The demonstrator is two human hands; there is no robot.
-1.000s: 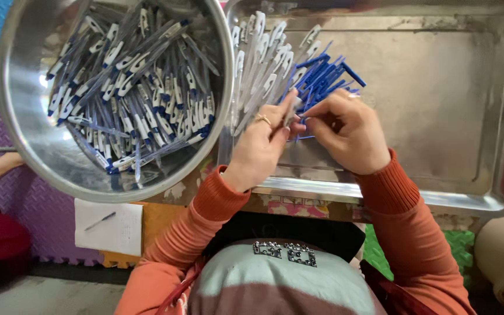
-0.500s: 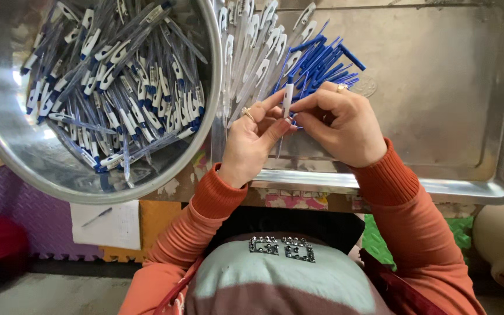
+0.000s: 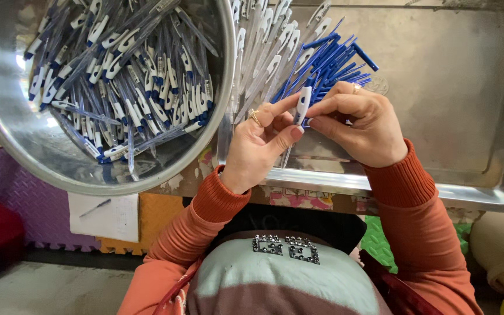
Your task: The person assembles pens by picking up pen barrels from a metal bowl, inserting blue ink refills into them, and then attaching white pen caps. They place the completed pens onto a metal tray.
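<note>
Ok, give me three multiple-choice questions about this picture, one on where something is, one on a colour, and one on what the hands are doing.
1. Where does the loose pile of blue sticks lie?
A. in the flat steel tray
B. in the round steel bowl
C. on the floor

2. What colour are the sleeves?
A. green
B. orange
C. white

3. How is the white pen piece held?
A. it lies loose in the tray
B. the left hand alone holds it
C. both hands pinch it, right hand included

Answers: 1 A, the blue pile rests on the tray beyond the hands. 2 B, both ribbed cuffs are orange. 3 C, fingers of both hands meet on the piece.
</note>
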